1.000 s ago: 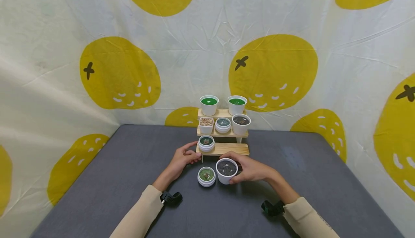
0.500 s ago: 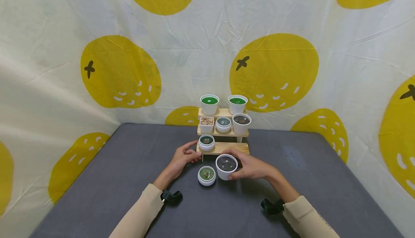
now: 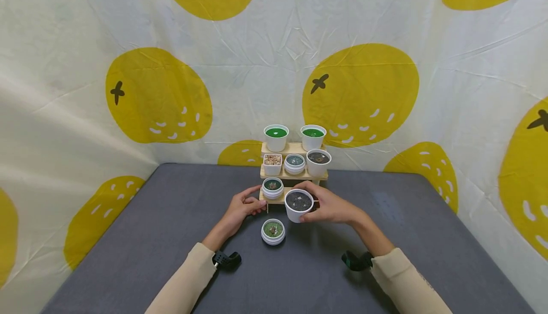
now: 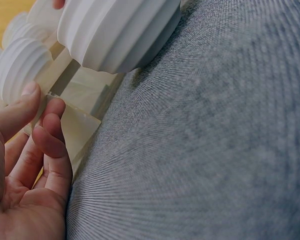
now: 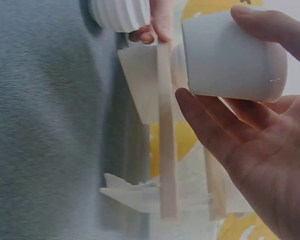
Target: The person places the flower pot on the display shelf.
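Note:
My right hand (image 3: 328,204) grips a white pot (image 3: 295,214) filled with dark gravel, holding it up before the lowest board of a three-step wooden stand (image 5: 167,130). Its thumb and fingers span the pot's sides in the right wrist view. At the stand's left end, my left hand (image 3: 241,210) pinches the lowest step between thumb and fingers. Just beside those fingers, a ribbed white pot (image 3: 272,193) with a dark green top sits on that step. On the table in front stands another ribbed pot (image 3: 272,239) with a mossy green top.
Two white pots with bright green tops, left (image 3: 276,142) and right (image 3: 313,142), stand on the top step. The middle step bears a square pot of pebbles (image 3: 272,164), a ribbed pot (image 3: 294,166) and a dark-topped pot (image 3: 318,166). A fruit-print curtain (image 3: 257,90) hangs behind the grey table (image 3: 150,238).
My right hand has raised the gravel pot off the table and moved it away from me, up to the lowest step. The left hand has stayed at the stand's end.

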A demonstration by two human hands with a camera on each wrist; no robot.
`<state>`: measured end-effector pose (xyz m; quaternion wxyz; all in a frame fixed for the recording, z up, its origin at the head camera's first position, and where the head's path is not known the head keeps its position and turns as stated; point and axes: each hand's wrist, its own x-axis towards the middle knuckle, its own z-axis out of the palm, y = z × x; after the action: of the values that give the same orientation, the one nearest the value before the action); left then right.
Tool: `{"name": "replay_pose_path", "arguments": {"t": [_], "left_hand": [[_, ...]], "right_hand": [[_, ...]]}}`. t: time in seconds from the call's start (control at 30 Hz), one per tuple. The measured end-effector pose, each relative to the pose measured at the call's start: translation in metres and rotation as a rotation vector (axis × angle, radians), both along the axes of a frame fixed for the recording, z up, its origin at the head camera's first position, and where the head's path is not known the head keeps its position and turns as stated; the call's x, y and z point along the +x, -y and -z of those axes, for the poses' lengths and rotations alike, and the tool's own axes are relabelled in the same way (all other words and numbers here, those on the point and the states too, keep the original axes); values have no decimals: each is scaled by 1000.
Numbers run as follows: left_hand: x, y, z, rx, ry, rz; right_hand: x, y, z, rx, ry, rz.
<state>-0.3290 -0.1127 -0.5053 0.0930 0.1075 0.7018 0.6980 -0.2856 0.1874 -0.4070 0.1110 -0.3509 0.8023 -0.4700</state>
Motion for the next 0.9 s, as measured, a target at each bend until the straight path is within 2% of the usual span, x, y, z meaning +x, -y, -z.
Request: {"name": "replay_pose_path", "arguments": {"t": [0.1,0.37,0.53,0.77,0.9], "left_hand": [[0,0,1,5,-3,2],[-1,1,2,14,-15,11],[-2,1,3,18,-12,11],[-3,1,4,7,-3,12],[-3,1,2,10,-9,11]], "right_hand": [[-4,1,-4,-13,13,25],[-12,4,-9,-20,-22,106],[-16,7,-6,-23,-39,154],[-19,9,1,-71,-18,231],[-22,12,5,-69,-43,281]]}}
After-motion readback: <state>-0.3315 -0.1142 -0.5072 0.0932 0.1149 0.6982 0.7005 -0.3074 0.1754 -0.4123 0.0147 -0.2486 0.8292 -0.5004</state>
